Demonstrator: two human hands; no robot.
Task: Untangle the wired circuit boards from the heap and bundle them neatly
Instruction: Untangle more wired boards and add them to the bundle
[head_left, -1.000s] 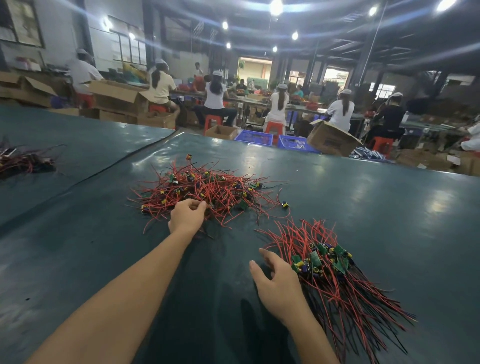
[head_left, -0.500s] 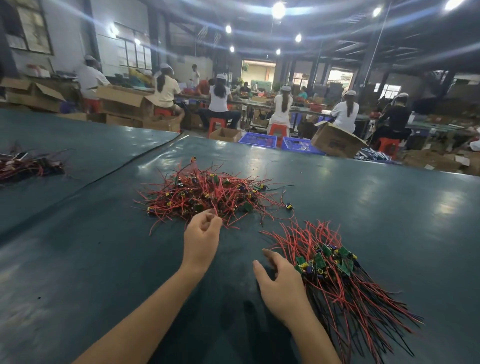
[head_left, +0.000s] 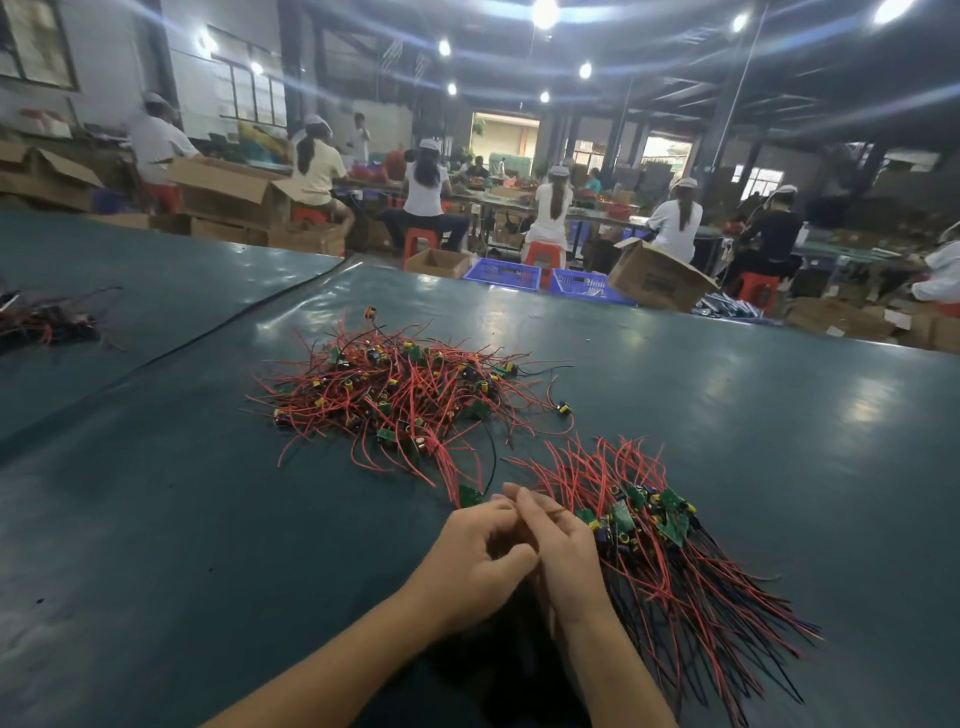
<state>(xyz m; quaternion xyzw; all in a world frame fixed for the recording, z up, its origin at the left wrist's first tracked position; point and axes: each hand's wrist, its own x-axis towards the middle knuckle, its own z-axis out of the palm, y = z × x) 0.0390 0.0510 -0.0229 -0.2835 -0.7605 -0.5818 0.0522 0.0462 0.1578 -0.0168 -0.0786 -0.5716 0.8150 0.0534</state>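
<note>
L hand (head_left: 470, 564) left heap (head_left: 395, 395) | now touching R hand (head_left: 563, 551) | wired board (head_left: 469, 496) pulled along

I work at a dark green table (head_left: 156, 519) in a workshop hall. Ceiling lamps (head_left: 543, 11) glare overhead. Beyond stand cardboard boxes (head_left: 657, 280), blue crates (head_left: 501, 273), red stools (head_left: 540, 255) and wall windows (head_left: 254, 96).
</note>
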